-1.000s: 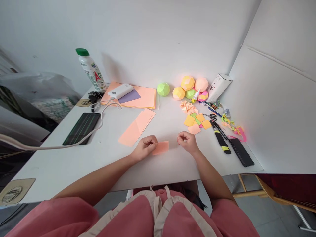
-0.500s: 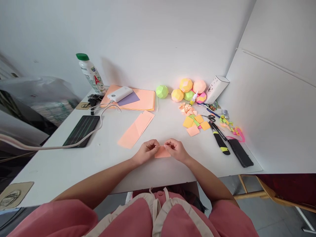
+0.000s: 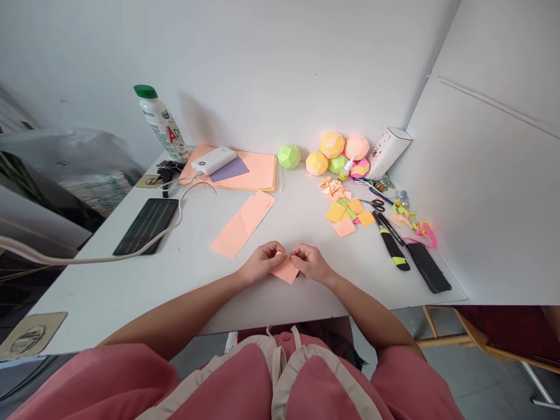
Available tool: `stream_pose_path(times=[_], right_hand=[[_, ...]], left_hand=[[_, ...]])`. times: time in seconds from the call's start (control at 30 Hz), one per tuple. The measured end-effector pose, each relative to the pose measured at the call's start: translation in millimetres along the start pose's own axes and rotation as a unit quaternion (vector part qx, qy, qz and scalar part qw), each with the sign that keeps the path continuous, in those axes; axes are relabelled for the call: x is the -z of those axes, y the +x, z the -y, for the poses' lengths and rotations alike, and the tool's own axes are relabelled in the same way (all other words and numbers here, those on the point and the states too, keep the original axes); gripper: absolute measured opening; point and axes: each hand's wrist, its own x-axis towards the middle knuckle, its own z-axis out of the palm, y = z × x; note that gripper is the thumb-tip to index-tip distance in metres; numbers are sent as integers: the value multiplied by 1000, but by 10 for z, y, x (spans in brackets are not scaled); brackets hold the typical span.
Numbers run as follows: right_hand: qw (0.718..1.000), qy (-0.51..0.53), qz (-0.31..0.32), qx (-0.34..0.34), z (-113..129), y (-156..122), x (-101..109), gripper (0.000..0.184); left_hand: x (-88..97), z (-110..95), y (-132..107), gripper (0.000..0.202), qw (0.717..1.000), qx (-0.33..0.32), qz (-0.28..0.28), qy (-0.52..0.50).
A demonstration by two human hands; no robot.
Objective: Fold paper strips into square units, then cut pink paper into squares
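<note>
A small peach piece of paper (image 3: 286, 271) is held between my two hands, close to the desk's front edge. My left hand (image 3: 265, 262) pinches its upper left side between thumb and fingers. At its upper right, my right hand (image 3: 311, 262) has its fingers closed on the paper, tips nearly meeting the left ones. Two longer peach paper strips (image 3: 240, 227) lie overlapped beyond my left hand. Small peach, orange and green paper squares (image 3: 345, 227) are spread beyond my right hand.
Faceted paper balls (image 3: 332, 145) and a glue bottle (image 3: 345, 170) stand by the wall. Scissors (image 3: 377, 205), a box cutter (image 3: 395, 251) and a black case (image 3: 429, 268) lie right. Left are a phone (image 3: 146, 227), a cable, a power bank (image 3: 214, 160) on paper sheets and a bottle (image 3: 161, 125).
The peach paper has turned, so a corner now points toward me instead of a straight edge. Both hands still grip it. The whole view has shifted slightly.
</note>
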Motion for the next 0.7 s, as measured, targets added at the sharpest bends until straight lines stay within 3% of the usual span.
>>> stream_pose_path(times=[0.17,0.3,0.47,0.63,0.7], right_hand=[[1000,-24,-1,14,17,-6,26,8],[1000,-22,1,19,59,-34,128,8],[999,-13,-29,29,89,-50,222,9],[998,-9,-49,50,78,-50,165,12],[998,12,-44,54,58,-46,122,12]], left_hand=[[3,-14,-14,23,1000,-16,1,21],[25,-3,-21,21,1000,-14,19,-10],[73,-4,-10,23,997,-50,-1,-52],[36,-48,-36,34,990,7,130,52],[11,-43,-41,38,990,14,121,77]])
